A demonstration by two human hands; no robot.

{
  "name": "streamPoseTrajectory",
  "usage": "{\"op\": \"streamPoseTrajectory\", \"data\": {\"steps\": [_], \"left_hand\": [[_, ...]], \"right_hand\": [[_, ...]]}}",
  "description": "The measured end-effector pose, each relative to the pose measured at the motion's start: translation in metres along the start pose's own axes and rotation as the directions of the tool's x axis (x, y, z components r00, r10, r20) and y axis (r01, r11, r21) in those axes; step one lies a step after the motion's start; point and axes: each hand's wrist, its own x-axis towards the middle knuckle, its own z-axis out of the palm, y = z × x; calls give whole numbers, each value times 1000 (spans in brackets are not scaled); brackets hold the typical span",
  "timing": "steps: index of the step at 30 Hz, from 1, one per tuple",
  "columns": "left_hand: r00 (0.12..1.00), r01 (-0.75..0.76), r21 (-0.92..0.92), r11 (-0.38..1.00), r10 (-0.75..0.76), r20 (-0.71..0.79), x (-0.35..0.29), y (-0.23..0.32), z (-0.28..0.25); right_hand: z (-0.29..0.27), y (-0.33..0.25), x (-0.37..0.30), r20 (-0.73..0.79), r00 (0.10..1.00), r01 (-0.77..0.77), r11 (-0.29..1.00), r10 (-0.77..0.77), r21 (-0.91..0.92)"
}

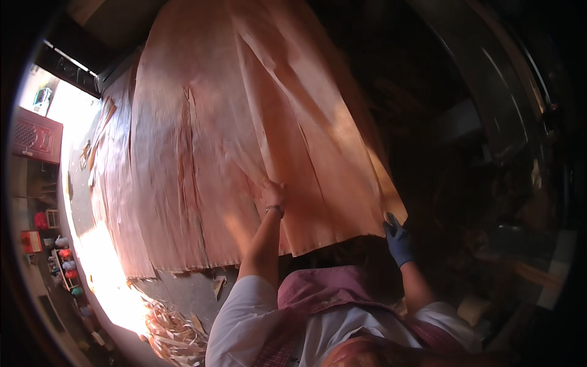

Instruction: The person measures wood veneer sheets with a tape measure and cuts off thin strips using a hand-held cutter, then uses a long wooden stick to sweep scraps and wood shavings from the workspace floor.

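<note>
Large thin reddish-tan wood veneer sheets (202, 140) lie spread in front of me, overlapping, with long splits running through them. The right-hand sheet (330, 202) is raised in lengthwise folds. My left hand (272, 192), bare and with a bracelet at the wrist, rests on the veneer beside a fold, its fingers stretched out. At the near right corner of the raised sheet, my right hand (398, 240) in a blue glove has its fingers closed on the edge. Part of its grip is hidden by the angle.
Loose veneer strips (174, 333) lie heaped on the floor at the lower left. Bright sunlight falls along the left side, past which stand a red panel (38, 136) and shelves with small colourful items (66, 263). Dark, hard-to-make-out equipment (489, 92) fills the right.
</note>
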Motion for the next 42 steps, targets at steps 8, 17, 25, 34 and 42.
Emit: {"op": "streamPoseTrajectory", "data": {"steps": [8, 17, 25, 34, 42], "left_hand": [[991, -35, -29, 999, 31, -132, 5, 9, 2], [880, -413, -530, 741, 474, -23, -40, 241, 58], [840, -432, -335, 837, 508, 188, -63, 413, 126], [700, -443, -613, 654, 680, 219, -122, 535, 130], [521, -535, -695, 480, 835, 177, -240, 683, 124]], "right_hand": [[30, 81, 39, 12, 998, 59, 998, -59, 35], [53, 151, 83, 242, 970, -126, 905, 27, 406], [-33, 153, 98, 266, 964, -119, 900, 4, 419], [-144, 186, 99, 71, 994, 51, 924, -84, 378], [-240, 271, 119, 53, 991, 79, 873, -119, 481]]}}
